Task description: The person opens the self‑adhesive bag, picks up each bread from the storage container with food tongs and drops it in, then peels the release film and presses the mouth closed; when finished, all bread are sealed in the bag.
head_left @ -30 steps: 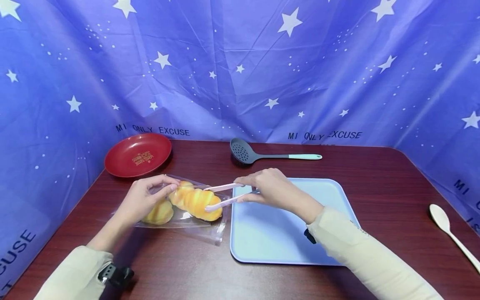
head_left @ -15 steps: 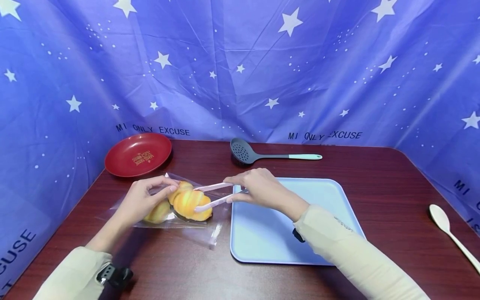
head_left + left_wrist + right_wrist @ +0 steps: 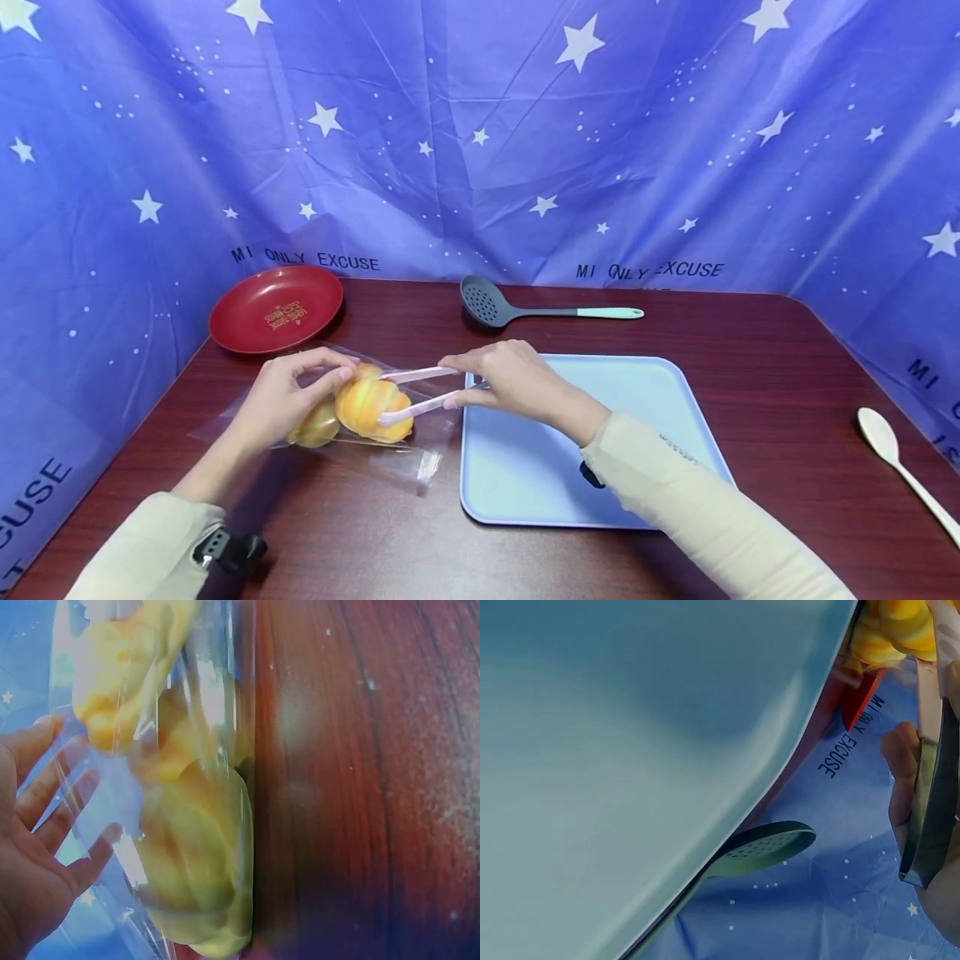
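Note:
My left hand (image 3: 287,396) pinches the upper edge of a clear plastic bag (image 3: 426,467), holding its mouth up on the right side. Several yellow-brown bread rolls are in view there; one roll (image 3: 196,862) shows through the film in the left wrist view. From the right, my right hand (image 3: 517,382) grips tongs (image 3: 930,780) with pink arms and a metal back end. Their tips lie on both sides of a ridged bread roll (image 3: 371,410), which is in the bag's mouth, close against the other rolls.
A light blue tray (image 3: 570,467) lies right of the bag, under my right forearm. A red plate (image 3: 255,321) stands at the back left, a slotted ladle (image 3: 486,302) at the back middle. A cream spoon (image 3: 881,437) lies far right. Starry blue cloth (image 3: 450,183) surrounds the table.
My right hand has moved left with the tongs, pushing the ridged bread roll deeper into the bag. My left hand stays nearly still at the bag's edge.

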A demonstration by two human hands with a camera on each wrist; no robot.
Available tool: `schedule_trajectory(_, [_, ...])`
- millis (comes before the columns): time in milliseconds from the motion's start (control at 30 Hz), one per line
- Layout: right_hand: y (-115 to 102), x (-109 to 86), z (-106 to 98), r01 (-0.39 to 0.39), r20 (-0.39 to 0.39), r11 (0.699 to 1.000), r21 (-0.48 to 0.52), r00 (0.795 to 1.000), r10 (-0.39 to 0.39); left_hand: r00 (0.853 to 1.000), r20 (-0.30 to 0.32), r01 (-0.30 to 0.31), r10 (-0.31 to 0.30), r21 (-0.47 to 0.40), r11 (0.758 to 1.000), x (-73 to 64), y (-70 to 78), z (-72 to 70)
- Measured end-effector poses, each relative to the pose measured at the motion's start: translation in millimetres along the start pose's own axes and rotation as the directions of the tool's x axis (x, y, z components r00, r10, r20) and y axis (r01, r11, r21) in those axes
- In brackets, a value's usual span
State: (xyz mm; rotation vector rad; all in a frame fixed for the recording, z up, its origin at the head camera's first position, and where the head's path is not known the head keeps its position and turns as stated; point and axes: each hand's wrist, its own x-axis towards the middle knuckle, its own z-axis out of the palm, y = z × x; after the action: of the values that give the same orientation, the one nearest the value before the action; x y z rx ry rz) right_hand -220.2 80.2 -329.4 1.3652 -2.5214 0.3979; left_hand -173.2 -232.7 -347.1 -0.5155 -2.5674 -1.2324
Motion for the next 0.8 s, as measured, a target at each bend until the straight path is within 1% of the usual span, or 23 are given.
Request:
schedule_trajectory(167, [-2.4,0.0,1.8,-0.011,-0.059,0.999,-0.040,0.998,0.009,1.000,0.012,0.026,-0.026,-0.035,0.999,0.0,2.8,-2.5])
schedule_trajectory(233, [-3.1,0.0,1.6,-0.018,-0.067,0.999,-0.043,0.998,0.015,0.999,0.016,0.033,-0.032,-0.047,0.998,0.1,3.1,-3.2])
schedule_trajectory(267, [-3.5,0.2,1.3,-0.021,-0.060,0.999,-0.038,0.998,0.019,0.999,0.017,0.037,-0.036,-0.053,0.998,0.0,3.1,-3.4])
schedule_trajectory(333, [-4.3,1.1,0.7,-0.025,-0.021,1.000,-0.005,0.999,0.025,0.999,0.022,0.038,-0.037,-0.041,0.998,0.0,2.6,-3.3])
schedule_trajectory(433, [-5.7,2.8,-0.8,-0.040,0.061,0.997,0.066,0.998,0.036,0.999,0.036,0.023,-0.024,0.020,1.000,0.0,1.4,-1.9])
schedule_trajectory(500, [-6.4,4.0,-2.0,-0.053,0.101,0.993,0.101,0.994,0.042,0.999,0.050,0.015,-0.018,0.066,0.998,0.1,0.6,-0.8])
schedule_trajectory(533, [-6.4,4.3,-2.5,-0.057,0.112,0.992,0.113,0.993,0.045,0.998,0.056,0.010,-0.015,0.088,0.996,0.1,0.3,-0.3])
schedule_trajectory(633, [-6.7,5.2,-4.1,-0.068,0.136,0.989,0.133,0.989,0.050,0.998,0.068,0.002,-0.010,0.116,0.993,-0.3,0.0,0.2])
schedule_trajectory(800, [-7.2,5.9,-5.8,-0.082,0.189,0.986,0.145,0.980,0.054,0.996,0.088,-0.018,0.006,0.131,0.991,-1.5,-0.2,0.2])
